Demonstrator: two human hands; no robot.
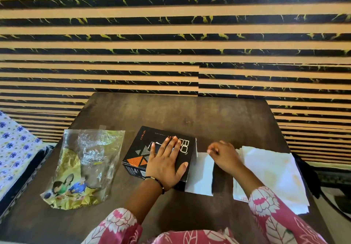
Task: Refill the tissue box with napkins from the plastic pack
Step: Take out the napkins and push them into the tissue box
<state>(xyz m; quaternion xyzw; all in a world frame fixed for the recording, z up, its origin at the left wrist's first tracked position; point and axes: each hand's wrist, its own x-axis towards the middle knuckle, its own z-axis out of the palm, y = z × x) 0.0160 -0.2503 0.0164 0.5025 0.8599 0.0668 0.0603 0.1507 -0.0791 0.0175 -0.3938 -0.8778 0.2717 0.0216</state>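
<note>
A black tissue box [139, 154] with orange triangles lies flat at the middle of the brown table [171, 110]. My left hand [167, 162] rests flat on its top, fingers spread. The box's white end flap [201, 173] hangs open on its right side. My right hand [224, 155] pinches that flap's far edge between thumb and fingers. A stack of white napkins [273, 173] lies on the table to the right, partly under my right forearm. The plastic pack [83, 165], clear and yellow with printed figures, lies crumpled and looks empty to the left of the box.
A striped black-and-tan wall [171, 44] stands right behind the table. A floral blue-and-white cloth [13, 148] lies off the table's left edge. Dark items sit beyond the right edge.
</note>
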